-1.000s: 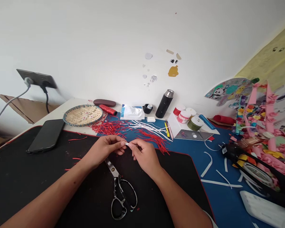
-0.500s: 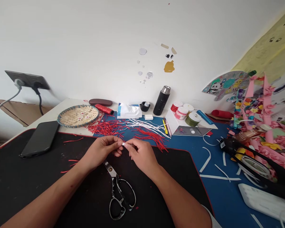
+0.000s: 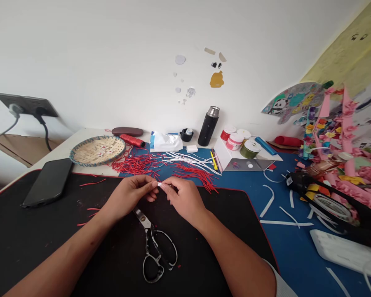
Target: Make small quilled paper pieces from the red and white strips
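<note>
Head view: left grip (image 3: 132, 192) pinches white piece (image 3: 159, 185); right grip (image 3: 184, 199) too.

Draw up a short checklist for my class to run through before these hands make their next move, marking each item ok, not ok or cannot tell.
1. Small white piece pinched between left hand and right hand: ok.
2. Scissors resting on the black mat, gripped by neither hand: ok.
3. Scissor tips in sight: not ok, hidden by the left hand.
4. White strips lying beyond the hands: ok.
5. Mat free of scraps: not ok, red bits lie on it.
6. Piece evenly folded: cannot tell, mostly covered.
</note>
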Motion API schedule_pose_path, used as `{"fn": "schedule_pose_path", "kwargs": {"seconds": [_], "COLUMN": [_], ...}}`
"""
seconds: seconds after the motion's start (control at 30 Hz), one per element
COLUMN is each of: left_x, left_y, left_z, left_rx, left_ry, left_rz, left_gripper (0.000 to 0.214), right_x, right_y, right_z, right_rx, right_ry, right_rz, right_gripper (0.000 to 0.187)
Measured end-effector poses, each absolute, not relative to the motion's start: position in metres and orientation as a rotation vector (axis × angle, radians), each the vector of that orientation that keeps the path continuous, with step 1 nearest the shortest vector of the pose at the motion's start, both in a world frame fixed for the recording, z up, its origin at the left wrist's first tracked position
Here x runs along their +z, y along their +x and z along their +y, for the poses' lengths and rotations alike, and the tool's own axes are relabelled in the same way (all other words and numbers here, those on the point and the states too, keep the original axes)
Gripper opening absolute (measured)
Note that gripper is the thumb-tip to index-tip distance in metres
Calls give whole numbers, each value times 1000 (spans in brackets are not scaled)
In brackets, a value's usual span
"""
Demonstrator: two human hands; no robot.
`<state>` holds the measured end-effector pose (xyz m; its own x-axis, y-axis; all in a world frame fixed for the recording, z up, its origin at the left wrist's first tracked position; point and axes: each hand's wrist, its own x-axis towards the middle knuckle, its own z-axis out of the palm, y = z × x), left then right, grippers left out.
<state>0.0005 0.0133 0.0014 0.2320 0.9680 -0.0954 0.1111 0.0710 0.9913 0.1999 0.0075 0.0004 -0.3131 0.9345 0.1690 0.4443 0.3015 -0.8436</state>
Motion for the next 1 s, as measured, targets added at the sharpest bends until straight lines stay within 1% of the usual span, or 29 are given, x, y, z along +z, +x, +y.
{"fn": "schedule_pose_path", "kwargs": {"seconds": [0.2,0.33,0.43,0.6,0.8,1.0], "left_x": [-1,-2,1,4,6,6], "left_y": [2,3,3,4,5,4], "left_z": [13,13,12,10,10,10], "left_rx": [952,1015,1055,1069,1035,1069], "left_ry": [1267,1208,1215,1261,1296,1219], "left_rz": [1121,1057,1015,992,1051,1078], "left_gripper": [38,36,38,34,37,34], "right_x": [-3,-5,-6,-6,-6,-5], "right_y": [200,199,199,200,198,197], "right_z": [8,10,12,13,12,10], "right_rx": [966,1251,1478,1635,1645,1396], "right_ry": [-1200,-1144,-1097,-1046,-1072,-1129], "right_rz": [-1858,-1651,-1512,-1412,-1465,-1596], "right_gripper": [20,21,29,38,37,26]}}
